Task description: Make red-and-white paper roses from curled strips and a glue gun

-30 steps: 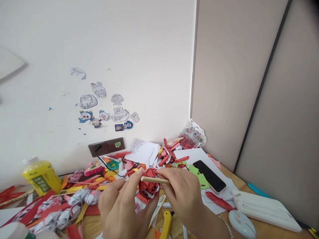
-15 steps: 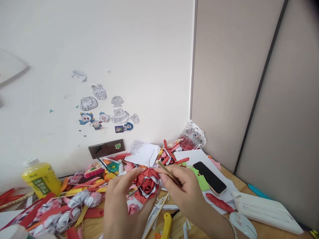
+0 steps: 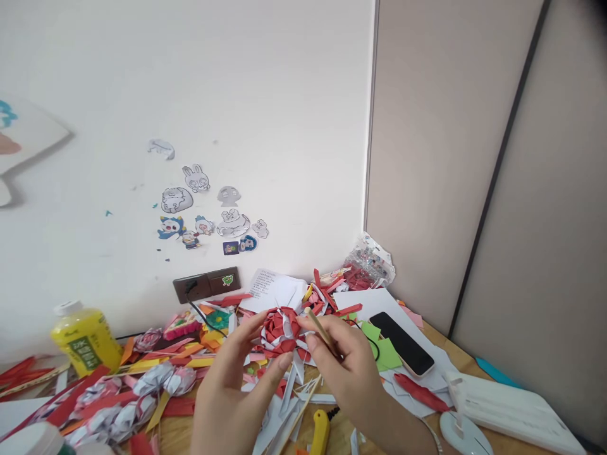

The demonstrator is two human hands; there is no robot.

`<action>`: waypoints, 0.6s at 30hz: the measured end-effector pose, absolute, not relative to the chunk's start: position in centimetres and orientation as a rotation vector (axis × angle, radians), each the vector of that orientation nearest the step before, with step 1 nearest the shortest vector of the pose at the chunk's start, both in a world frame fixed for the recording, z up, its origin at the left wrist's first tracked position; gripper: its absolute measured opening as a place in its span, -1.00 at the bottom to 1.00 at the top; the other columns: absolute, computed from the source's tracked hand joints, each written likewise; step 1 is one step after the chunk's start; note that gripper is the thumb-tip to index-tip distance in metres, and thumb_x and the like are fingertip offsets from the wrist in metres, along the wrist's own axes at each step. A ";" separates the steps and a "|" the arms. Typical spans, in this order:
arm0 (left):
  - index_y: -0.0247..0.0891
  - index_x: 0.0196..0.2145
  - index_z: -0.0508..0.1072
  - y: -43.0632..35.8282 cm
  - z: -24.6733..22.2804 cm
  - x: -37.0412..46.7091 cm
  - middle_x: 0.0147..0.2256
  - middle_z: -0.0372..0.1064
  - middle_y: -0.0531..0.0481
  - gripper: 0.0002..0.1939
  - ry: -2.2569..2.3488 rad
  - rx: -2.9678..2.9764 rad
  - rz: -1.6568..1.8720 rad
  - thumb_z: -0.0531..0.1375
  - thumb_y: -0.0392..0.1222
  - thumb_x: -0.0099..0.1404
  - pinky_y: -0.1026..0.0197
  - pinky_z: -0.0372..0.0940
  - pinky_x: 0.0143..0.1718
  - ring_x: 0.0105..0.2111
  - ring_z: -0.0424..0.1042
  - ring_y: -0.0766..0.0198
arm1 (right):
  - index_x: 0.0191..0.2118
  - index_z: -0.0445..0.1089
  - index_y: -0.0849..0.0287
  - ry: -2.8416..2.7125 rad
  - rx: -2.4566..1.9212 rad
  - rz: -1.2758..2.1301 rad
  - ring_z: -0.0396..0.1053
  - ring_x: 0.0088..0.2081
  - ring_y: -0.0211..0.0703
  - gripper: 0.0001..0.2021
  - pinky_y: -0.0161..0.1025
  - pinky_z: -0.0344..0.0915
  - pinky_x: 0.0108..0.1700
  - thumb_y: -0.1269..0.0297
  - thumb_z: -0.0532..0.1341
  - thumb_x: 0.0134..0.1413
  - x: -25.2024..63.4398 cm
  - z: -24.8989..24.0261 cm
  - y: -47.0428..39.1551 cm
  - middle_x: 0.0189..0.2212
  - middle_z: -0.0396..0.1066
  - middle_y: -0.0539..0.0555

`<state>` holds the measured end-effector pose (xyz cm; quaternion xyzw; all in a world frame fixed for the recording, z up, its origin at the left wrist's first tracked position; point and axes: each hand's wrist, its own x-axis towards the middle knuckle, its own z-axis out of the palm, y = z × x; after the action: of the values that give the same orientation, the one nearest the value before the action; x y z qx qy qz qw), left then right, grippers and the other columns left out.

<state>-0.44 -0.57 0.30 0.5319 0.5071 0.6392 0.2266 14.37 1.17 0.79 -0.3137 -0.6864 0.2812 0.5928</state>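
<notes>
While the left hand holds a red-and-white paper rose and the right hand a wooden stick, paper scraps litter a wooden desk against a white wall.

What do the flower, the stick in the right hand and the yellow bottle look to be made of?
Flower: matte red and white paper, by its crisp folded edges.
Stick in the right hand: probably smooth wood or bamboo, from its pale tan colour.
Bottle: likely glossy plastic, from its see-through yellow look.
</notes>
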 end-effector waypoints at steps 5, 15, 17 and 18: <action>-0.07 -0.05 0.39 -0.8 0.4 0.0 -0.02 0.44 -0.06 -0.49 1.253 1.497 1.800 0.37 -0.05 0.01 0.08 0.39 -0.02 0.02 0.41 0.07 | -0.25 0.46 0.17 -1.598 -0.602 0.557 0.14 -0.63 -0.36 -0.76 -0.42 0.13 -0.58 0.43 0.06 0.09 14.2 0.7 1.1 -0.61 0.29 -0.08; -0.07 -0.07 0.38 -1.1 0.6 0.0 -0.11 0.43 -0.03 -0.64 1.533 1.851 1.852 0.26 -0.14 0.14 0.09 0.39 -0.15 -0.09 0.43 0.08 | -0.31 0.40 0.19 -1.746 -0.486 0.603 0.10 -0.61 -0.33 -0.75 -0.37 0.08 -0.56 0.29 -0.01 0.22 14.8 1.4 0.8 -0.63 0.19 -0.08; -0.05 -0.07 0.37 -1.1 0.7 0.1 -0.12 0.42 -0.02 -0.65 1.559 1.967 1.811 0.24 -0.15 0.15 0.13 0.39 -0.22 -0.10 0.42 0.09 | -0.22 0.37 0.18 -1.761 -0.562 0.557 0.08 -0.63 -0.34 -0.76 -0.37 0.03 -0.57 0.28 -0.03 0.26 15.2 1.4 1.0 -0.64 0.13 -0.11; -0.04 -0.06 0.36 -1.1 0.7 0.1 -0.12 0.42 -0.02 -0.64 1.560 2.021 1.788 0.23 -0.16 0.16 0.14 0.39 -0.24 -0.11 0.42 0.10 | -0.15 0.33 0.19 -1.773 -0.597 0.514 0.08 -0.63 -0.33 -0.77 -0.36 0.02 -0.57 0.28 -0.04 0.27 15.5 1.4 1.2 -0.63 0.12 -0.12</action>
<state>0.06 -1.14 0.67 0.6484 0.5004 0.5736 0.0126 15.45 1.19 1.35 -0.2537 -0.7538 0.2184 0.5655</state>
